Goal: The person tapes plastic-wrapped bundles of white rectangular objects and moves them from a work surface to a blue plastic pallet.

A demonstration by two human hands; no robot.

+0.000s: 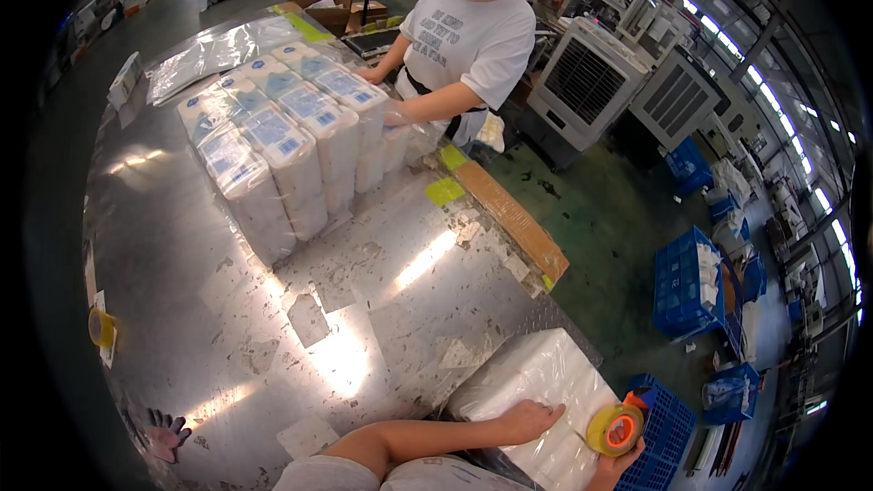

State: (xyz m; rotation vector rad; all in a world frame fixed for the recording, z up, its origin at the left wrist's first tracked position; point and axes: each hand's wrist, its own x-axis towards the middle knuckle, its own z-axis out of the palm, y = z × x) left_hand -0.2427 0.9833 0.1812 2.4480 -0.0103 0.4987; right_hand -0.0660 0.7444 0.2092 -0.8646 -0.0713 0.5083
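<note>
The bench [168, 227] is a broad sheet of bare metal, scuffed and patched with torn film and adhesive residue, with bright glare from overhead lights. At its near right corner lies a white bundle wrapped in clear film [536, 368]. The left hand [530, 422] rests on top of it, index finger extended and the other fingers loosely bent, gripping nothing visible. Beside the bundle's right end, the right hand [624, 464] has its fingers closed around the rim of a yellow tape roll with an orange core [615, 429].

Across the bench, rows of white-and-blue paper packs in clear film [296, 123] stand near a flat pile of clear plastic sheeting [205, 64]. A co-worker in a white T-shirt [468, 45] reaches to the film at their far side. A grey-and-pink glove [165, 435] and another yellow tape roll [102, 328] lie along the left edge; yellow-green tape patches [444, 192] and a cardboard strip [511, 218] mark the right.

Beyond, a green floor [582, 218] carries a boxy air cooler with a dark grille [587, 82] and blue plastic crates [688, 295]. Rows of strip lights [789, 132] run overhead at right.
</note>
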